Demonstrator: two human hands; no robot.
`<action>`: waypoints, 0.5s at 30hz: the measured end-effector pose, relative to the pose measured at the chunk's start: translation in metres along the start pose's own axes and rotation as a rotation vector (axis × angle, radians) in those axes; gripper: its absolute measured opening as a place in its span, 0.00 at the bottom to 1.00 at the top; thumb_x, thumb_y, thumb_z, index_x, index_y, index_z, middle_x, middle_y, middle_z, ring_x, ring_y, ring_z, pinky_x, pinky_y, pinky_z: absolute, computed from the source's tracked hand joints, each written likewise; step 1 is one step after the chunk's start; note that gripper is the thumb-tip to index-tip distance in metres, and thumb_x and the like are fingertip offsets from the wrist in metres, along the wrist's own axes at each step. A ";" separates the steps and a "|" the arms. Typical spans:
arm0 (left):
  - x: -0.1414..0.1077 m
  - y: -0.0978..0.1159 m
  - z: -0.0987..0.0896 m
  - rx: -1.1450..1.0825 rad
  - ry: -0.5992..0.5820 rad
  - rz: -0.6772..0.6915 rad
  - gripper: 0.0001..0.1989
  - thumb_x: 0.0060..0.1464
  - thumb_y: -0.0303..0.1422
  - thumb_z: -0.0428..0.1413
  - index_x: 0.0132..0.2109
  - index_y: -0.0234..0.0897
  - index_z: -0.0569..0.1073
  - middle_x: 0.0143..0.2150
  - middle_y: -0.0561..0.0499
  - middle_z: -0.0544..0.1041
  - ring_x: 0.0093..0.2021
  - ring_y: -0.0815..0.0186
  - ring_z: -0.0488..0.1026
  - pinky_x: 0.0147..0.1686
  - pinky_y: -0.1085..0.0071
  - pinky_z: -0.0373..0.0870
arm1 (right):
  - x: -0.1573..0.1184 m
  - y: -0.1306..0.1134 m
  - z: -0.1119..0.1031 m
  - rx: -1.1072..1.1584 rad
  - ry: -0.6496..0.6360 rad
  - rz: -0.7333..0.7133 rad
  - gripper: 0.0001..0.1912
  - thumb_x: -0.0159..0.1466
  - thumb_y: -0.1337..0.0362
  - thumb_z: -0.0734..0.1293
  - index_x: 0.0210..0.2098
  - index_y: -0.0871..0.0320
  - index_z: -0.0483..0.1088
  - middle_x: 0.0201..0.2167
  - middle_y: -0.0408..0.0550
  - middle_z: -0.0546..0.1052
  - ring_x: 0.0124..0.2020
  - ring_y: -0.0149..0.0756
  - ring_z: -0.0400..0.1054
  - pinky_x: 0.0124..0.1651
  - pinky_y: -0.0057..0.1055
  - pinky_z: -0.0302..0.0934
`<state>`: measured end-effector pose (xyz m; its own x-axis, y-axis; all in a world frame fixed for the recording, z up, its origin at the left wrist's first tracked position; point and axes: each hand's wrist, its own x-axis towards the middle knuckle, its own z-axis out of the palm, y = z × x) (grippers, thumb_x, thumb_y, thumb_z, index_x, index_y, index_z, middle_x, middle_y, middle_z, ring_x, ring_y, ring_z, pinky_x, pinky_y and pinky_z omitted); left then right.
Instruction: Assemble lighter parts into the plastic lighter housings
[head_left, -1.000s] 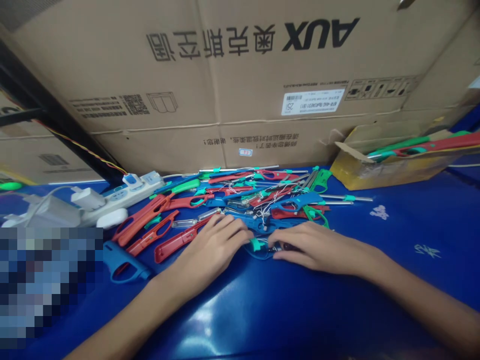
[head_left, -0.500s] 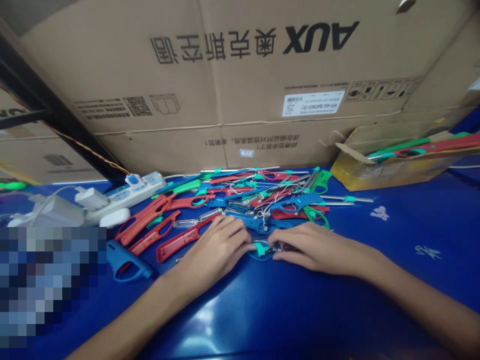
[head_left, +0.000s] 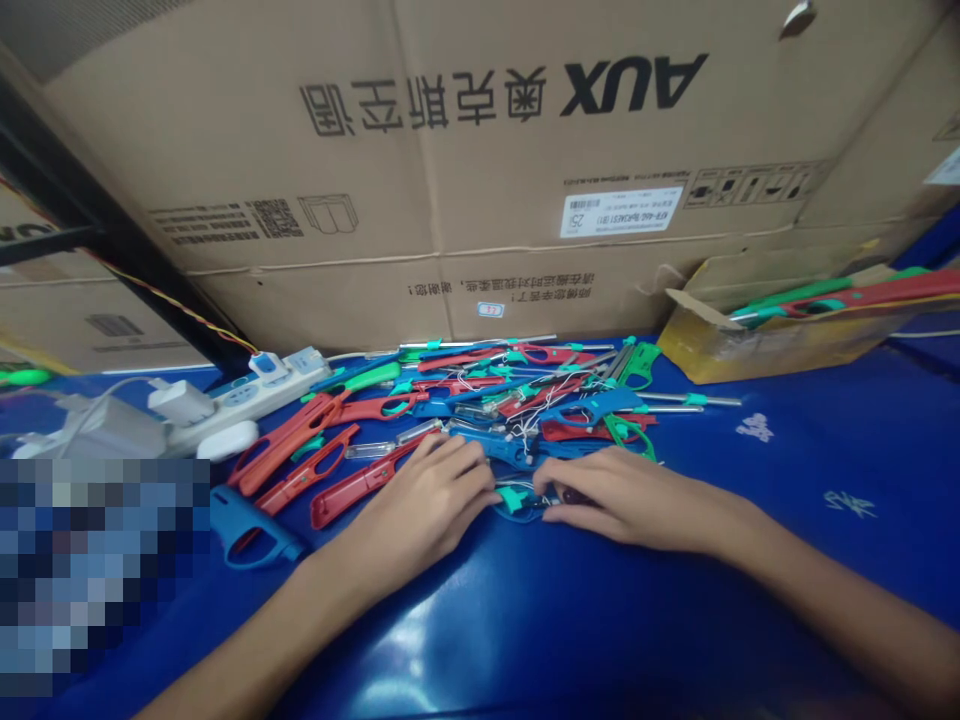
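On the blue tabletop, a blue stick-lighter shell [head_left: 526, 516] lies between my hands, with a green trigger piece [head_left: 513, 498] and thin white wires in it. My left hand [head_left: 435, 490] closes around its left end, thumb and fingers bent over it. At the other end, my right hand [head_left: 626, 495] pinches the lighter, its fingertips near a small dark part [head_left: 574, 496]. My fingers cover much of the shell. Just left of my left hand is an empty-looking red shell half [head_left: 360, 488]. A blue lighter shell [head_left: 251, 530] lies farther left.
Behind my hands spreads a pile of lighter parts, including a blue handle [head_left: 592, 405] and clear fuel tanks [head_left: 371, 450]. A white power strip [head_left: 247, 400] with plugs stands left. A large carton [head_left: 420, 220] forms the back; a small open box [head_left: 750, 350] holds lighters.
The view has shifted slightly. Both hands stay on the blue lighter shell in nearly the same pose, and the surrounding parts lie as before.
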<state>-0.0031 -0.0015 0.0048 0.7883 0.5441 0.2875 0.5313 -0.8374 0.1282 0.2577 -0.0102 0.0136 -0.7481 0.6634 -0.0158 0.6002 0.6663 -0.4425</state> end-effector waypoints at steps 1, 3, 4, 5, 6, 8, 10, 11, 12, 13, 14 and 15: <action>0.000 0.001 -0.001 0.017 0.006 0.004 0.12 0.70 0.33 0.47 0.39 0.35 0.72 0.38 0.49 0.71 0.40 0.62 0.66 0.46 0.62 0.63 | 0.000 0.000 0.000 0.000 0.001 -0.002 0.12 0.72 0.55 0.60 0.48 0.54 0.67 0.38 0.45 0.77 0.37 0.36 0.72 0.38 0.30 0.60; 0.001 0.003 -0.001 0.049 0.012 0.006 0.14 0.71 0.33 0.46 0.38 0.35 0.72 0.38 0.49 0.72 0.39 0.62 0.67 0.46 0.62 0.63 | 0.000 0.000 0.000 0.002 0.008 -0.006 0.12 0.72 0.55 0.60 0.48 0.54 0.68 0.37 0.45 0.77 0.37 0.36 0.72 0.38 0.30 0.60; 0.002 0.004 0.000 0.062 0.013 0.005 0.15 0.71 0.33 0.45 0.38 0.35 0.72 0.37 0.49 0.72 0.39 0.62 0.67 0.46 0.62 0.63 | 0.000 0.000 0.000 0.004 0.013 -0.009 0.12 0.72 0.55 0.60 0.48 0.54 0.68 0.37 0.45 0.77 0.37 0.36 0.72 0.38 0.30 0.60; 0.002 0.005 0.001 0.074 0.016 0.003 0.15 0.71 0.34 0.45 0.38 0.35 0.72 0.37 0.49 0.72 0.38 0.62 0.67 0.46 0.61 0.63 | 0.001 0.000 0.000 0.005 0.017 -0.011 0.12 0.72 0.55 0.61 0.48 0.54 0.68 0.37 0.46 0.77 0.37 0.36 0.72 0.38 0.30 0.60; 0.002 0.006 0.002 0.084 0.020 0.000 0.15 0.71 0.34 0.45 0.38 0.36 0.72 0.37 0.49 0.72 0.38 0.62 0.67 0.46 0.61 0.62 | 0.001 0.000 0.001 0.005 0.019 -0.013 0.12 0.72 0.55 0.61 0.48 0.54 0.68 0.37 0.46 0.77 0.37 0.36 0.72 0.38 0.30 0.60; 0.003 0.007 0.005 0.098 0.027 -0.010 0.14 0.71 0.35 0.46 0.38 0.36 0.72 0.36 0.50 0.73 0.38 0.61 0.67 0.47 0.60 0.61 | 0.001 0.000 0.001 0.000 0.018 -0.014 0.12 0.72 0.55 0.60 0.49 0.54 0.68 0.38 0.46 0.77 0.37 0.36 0.72 0.38 0.30 0.60; 0.003 0.008 0.007 0.096 0.027 -0.026 0.13 0.70 0.34 0.47 0.38 0.36 0.71 0.36 0.50 0.73 0.38 0.61 0.67 0.46 0.59 0.61 | 0.001 0.000 0.002 -0.009 0.015 -0.017 0.13 0.72 0.54 0.60 0.49 0.53 0.67 0.38 0.46 0.77 0.38 0.37 0.73 0.39 0.30 0.61; 0.003 0.009 0.008 0.085 0.024 -0.039 0.12 0.70 0.34 0.47 0.38 0.36 0.71 0.36 0.50 0.73 0.38 0.61 0.67 0.46 0.59 0.61 | 0.001 0.000 0.002 -0.013 0.014 -0.018 0.13 0.72 0.54 0.60 0.50 0.53 0.67 0.39 0.47 0.78 0.39 0.37 0.73 0.39 0.30 0.61; 0.004 0.010 0.009 0.070 0.024 -0.053 0.12 0.70 0.34 0.48 0.38 0.36 0.71 0.36 0.50 0.73 0.38 0.61 0.67 0.45 0.60 0.60 | 0.001 0.000 0.003 -0.015 0.012 -0.019 0.13 0.72 0.54 0.60 0.50 0.53 0.67 0.39 0.47 0.78 0.39 0.37 0.73 0.39 0.31 0.61; 0.004 0.010 0.009 0.052 0.027 -0.064 0.11 0.69 0.33 0.48 0.38 0.36 0.71 0.37 0.50 0.73 0.38 0.61 0.67 0.45 0.60 0.60 | 0.001 0.000 0.003 -0.015 0.012 -0.018 0.13 0.72 0.54 0.60 0.50 0.53 0.67 0.39 0.46 0.78 0.39 0.37 0.73 0.40 0.31 0.61; 0.005 0.011 0.009 0.034 0.031 -0.072 0.11 0.69 0.33 0.49 0.38 0.36 0.70 0.37 0.50 0.73 0.38 0.61 0.67 0.44 0.60 0.60 | 0.001 0.000 0.002 -0.014 0.010 -0.013 0.13 0.72 0.54 0.60 0.50 0.53 0.67 0.39 0.46 0.78 0.39 0.37 0.73 0.39 0.31 0.61; 0.005 0.012 0.009 0.019 0.040 -0.076 0.10 0.69 0.33 0.49 0.37 0.36 0.70 0.37 0.50 0.73 0.38 0.61 0.67 0.44 0.61 0.60 | 0.001 0.000 0.002 -0.011 0.008 -0.009 0.13 0.72 0.54 0.60 0.50 0.53 0.68 0.39 0.46 0.78 0.39 0.37 0.73 0.39 0.31 0.61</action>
<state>0.0102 -0.0081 -0.0012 0.7327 0.6032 0.3149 0.5952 -0.7925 0.1332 0.2561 -0.0099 0.0117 -0.7510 0.6603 -0.0047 0.5968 0.6756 -0.4329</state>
